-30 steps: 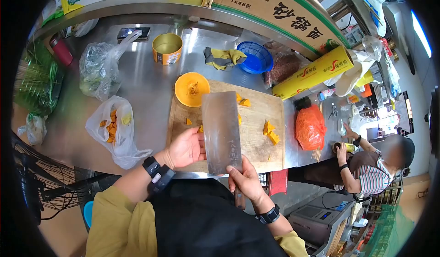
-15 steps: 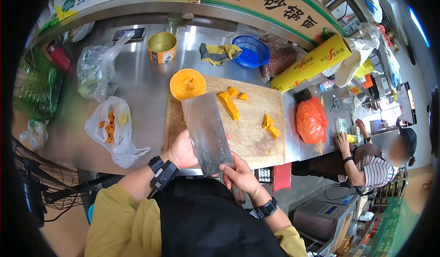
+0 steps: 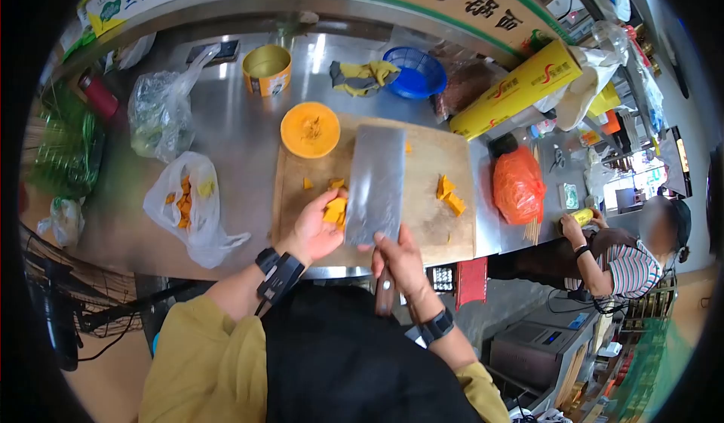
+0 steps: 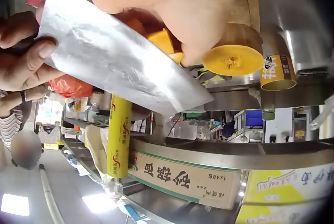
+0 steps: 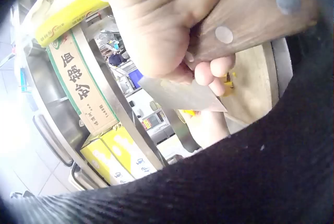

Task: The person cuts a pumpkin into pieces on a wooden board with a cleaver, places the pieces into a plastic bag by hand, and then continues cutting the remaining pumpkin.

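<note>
My right hand (image 3: 401, 263) grips the wooden handle of a broad cleaver (image 3: 375, 185), its blade raised over the wooden board (image 3: 426, 155). At the blade's left side my left hand (image 3: 315, 228) holds orange pumpkin-like pieces (image 3: 335, 212) in curled fingers. The left wrist view shows these pieces (image 4: 160, 41) between that hand and the blade (image 4: 109, 46). More cut pieces (image 3: 451, 198) lie on the board's right part, and a few small ones near my left fingers. A cut pumpkin half (image 3: 311, 129) sits at the board's back left corner. The blade hides the board's middle.
Left of the board lie a bag of orange pieces (image 3: 183, 200) and a bag of greens (image 3: 162, 117). Behind are a tin (image 3: 267, 72), a cloth (image 3: 363, 77) and a blue basket (image 3: 415, 72). A red bag (image 3: 519, 187) and another person (image 3: 615, 261) are at the right.
The cleaver has swung right, from a leftward tilt to nearly upright. Orange pieces now show in my left hand, which has moved slightly up and right. The blade now covers the middle of the board.
</note>
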The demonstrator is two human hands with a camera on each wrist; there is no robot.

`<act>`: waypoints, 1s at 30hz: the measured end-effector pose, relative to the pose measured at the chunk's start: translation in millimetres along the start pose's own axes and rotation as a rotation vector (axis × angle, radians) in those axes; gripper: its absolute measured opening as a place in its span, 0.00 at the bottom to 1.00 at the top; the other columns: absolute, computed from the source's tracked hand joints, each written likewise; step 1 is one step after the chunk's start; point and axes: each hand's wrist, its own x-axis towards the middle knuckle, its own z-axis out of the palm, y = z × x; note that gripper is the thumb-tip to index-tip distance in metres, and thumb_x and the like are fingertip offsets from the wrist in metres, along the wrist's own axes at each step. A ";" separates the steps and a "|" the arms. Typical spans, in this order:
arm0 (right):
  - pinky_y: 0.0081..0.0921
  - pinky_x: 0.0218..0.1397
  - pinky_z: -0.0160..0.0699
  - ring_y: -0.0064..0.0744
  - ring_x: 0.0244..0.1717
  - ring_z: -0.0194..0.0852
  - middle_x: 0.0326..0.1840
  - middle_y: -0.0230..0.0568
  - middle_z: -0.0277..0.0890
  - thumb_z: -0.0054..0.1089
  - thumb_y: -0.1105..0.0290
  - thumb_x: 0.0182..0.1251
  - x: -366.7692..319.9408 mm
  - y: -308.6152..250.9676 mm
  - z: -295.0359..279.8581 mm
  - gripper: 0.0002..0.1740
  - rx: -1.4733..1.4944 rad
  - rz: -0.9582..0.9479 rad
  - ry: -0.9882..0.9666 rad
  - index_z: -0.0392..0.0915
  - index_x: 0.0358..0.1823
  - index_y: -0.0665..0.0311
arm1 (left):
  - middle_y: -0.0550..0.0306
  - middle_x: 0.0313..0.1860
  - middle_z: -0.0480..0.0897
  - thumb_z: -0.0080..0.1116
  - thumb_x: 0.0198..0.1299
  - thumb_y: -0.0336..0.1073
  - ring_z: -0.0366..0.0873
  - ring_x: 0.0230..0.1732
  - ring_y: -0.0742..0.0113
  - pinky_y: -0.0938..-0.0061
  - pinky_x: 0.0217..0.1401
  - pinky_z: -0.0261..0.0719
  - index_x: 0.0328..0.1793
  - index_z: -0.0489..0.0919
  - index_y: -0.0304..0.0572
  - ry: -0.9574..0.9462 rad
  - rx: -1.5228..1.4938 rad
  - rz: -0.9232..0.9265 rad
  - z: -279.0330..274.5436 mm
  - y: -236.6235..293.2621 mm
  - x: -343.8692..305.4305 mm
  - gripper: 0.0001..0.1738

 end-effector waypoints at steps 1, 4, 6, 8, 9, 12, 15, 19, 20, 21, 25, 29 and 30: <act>0.19 0.19 0.73 0.21 0.16 0.69 0.35 0.48 0.81 0.47 0.74 0.75 8.0 3.0 -1.7 0.12 -0.035 -0.049 0.018 0.63 0.56 0.65 | 0.54 0.53 0.82 0.45 0.74 0.44 0.79 0.57 0.55 0.52 0.65 0.74 0.48 0.76 0.44 0.017 0.035 -0.019 5.0 -2.0 -2.3 0.14; 0.19 0.19 0.73 0.21 0.16 0.68 0.35 0.48 0.81 0.47 0.73 0.75 19.0 0.5 1.9 0.11 -0.004 -0.092 0.072 0.63 0.54 0.65 | 0.51 0.53 0.81 0.46 0.73 0.42 0.76 0.60 0.47 0.40 0.62 0.72 0.44 0.76 0.43 0.148 0.111 -0.029 22.2 -1.2 0.3 0.13; 0.20 0.19 0.73 0.22 0.16 0.67 0.35 0.48 0.81 0.47 0.74 0.75 23.1 -1.2 3.8 0.10 0.023 -0.121 0.120 0.63 0.54 0.65 | 0.50 0.48 0.81 0.46 0.73 0.42 0.77 0.56 0.48 0.45 0.61 0.75 0.45 0.75 0.42 0.221 0.052 -0.019 27.8 -2.2 -2.4 0.13; 0.20 0.19 0.73 0.22 0.16 0.67 0.35 0.48 0.81 0.47 0.74 0.75 24.3 -4.6 4.9 0.10 0.022 -0.148 0.172 0.63 0.54 0.64 | 0.50 0.45 0.80 0.47 0.72 0.42 0.78 0.52 0.51 0.50 0.60 0.77 0.45 0.75 0.40 0.163 -0.021 -0.051 21.9 2.0 -2.9 0.12; 0.20 0.19 0.73 0.22 0.16 0.67 0.35 0.48 0.81 0.47 0.74 0.75 23.4 -5.7 5.0 0.10 0.023 -0.162 0.202 0.63 0.54 0.64 | 0.51 0.43 0.80 0.48 0.72 0.41 0.78 0.51 0.53 0.52 0.61 0.77 0.45 0.75 0.39 0.071 -0.065 -0.087 4.6 8.2 -2.4 0.12; 0.20 0.19 0.73 0.21 0.15 0.66 0.35 0.49 0.81 0.47 0.73 0.75 18.1 -11.8 -2.3 0.10 0.022 -0.196 0.241 0.63 0.54 0.64 | 0.51 0.41 0.79 0.49 0.72 0.39 0.77 0.47 0.59 0.59 0.58 0.79 0.45 0.76 0.38 0.107 -0.152 -0.032 7.9 15.6 -4.4 0.11; 0.19 0.19 0.72 0.20 0.15 0.66 0.35 0.49 0.81 0.47 0.73 0.75 -0.4 -11.6 -23.7 0.11 -0.049 -0.128 0.235 0.62 0.55 0.63 | 0.53 0.43 0.79 0.50 0.71 0.37 0.77 0.48 0.63 0.66 0.59 0.77 0.48 0.76 0.36 0.243 0.190 0.232 26.4 23.4 -7.1 0.11; 0.15 0.17 0.68 0.18 0.13 0.66 0.33 0.44 0.82 0.47 0.74 0.75 -41.4 5.0 -59.2 0.14 -0.298 -0.015 0.157 0.63 0.59 0.64 | 0.51 0.57 0.77 0.58 0.66 0.38 0.73 0.61 0.58 0.65 0.69 0.69 0.58 0.76 0.39 0.209 1.592 0.607 30.4 34.6 -13.9 0.18; 0.15 0.17 0.68 0.18 0.13 0.66 0.34 0.44 0.82 0.47 0.75 0.75 -50.2 11.5 -65.5 0.14 -0.316 0.037 0.144 0.63 0.59 0.64 | 0.50 0.60 0.76 0.60 0.64 0.39 0.71 0.64 0.55 0.63 0.70 0.67 0.60 0.76 0.40 0.149 1.895 0.723 24.9 35.9 -17.3 0.20; 0.15 0.17 0.68 0.18 0.13 0.67 0.34 0.44 0.82 0.48 0.75 0.75 -57.8 19.3 -71.6 0.15 -0.333 0.087 0.132 0.64 0.60 0.65 | 0.49 0.63 0.74 0.62 0.62 0.40 0.69 0.66 0.53 0.62 0.72 0.66 0.62 0.76 0.42 0.073 2.198 0.838 20.7 35.4 -19.0 0.23; 0.17 0.17 0.71 0.20 0.13 0.67 0.35 0.49 0.82 0.47 0.75 0.76 -66.4 55.8 -73.8 0.16 -0.169 0.208 0.145 0.61 0.62 0.65 | 0.44 0.70 0.69 0.66 0.57 0.46 0.62 0.71 0.45 0.56 0.76 0.59 0.68 0.72 0.43 0.333 2.385 0.888 11.5 28.8 -13.6 0.33; 0.18 0.18 0.73 0.20 0.14 0.67 0.36 0.49 0.82 0.46 0.75 0.76 -52.7 70.2 -55.9 0.18 -0.095 0.228 0.126 0.58 0.64 0.64 | 0.45 0.71 0.68 0.65 0.56 0.50 0.61 0.72 0.44 0.52 0.77 0.56 0.69 0.71 0.43 0.301 2.450 0.821 14.5 6.8 2.3 0.36; 0.18 0.18 0.73 0.20 0.15 0.67 0.36 0.48 0.82 0.46 0.74 0.77 -47.9 71.7 -51.6 0.18 -0.085 0.224 0.119 0.58 0.64 0.63 | 0.45 0.70 0.68 0.65 0.56 0.50 0.61 0.72 0.44 0.51 0.76 0.55 0.69 0.71 0.43 0.289 2.454 0.815 14.7 2.3 6.1 0.36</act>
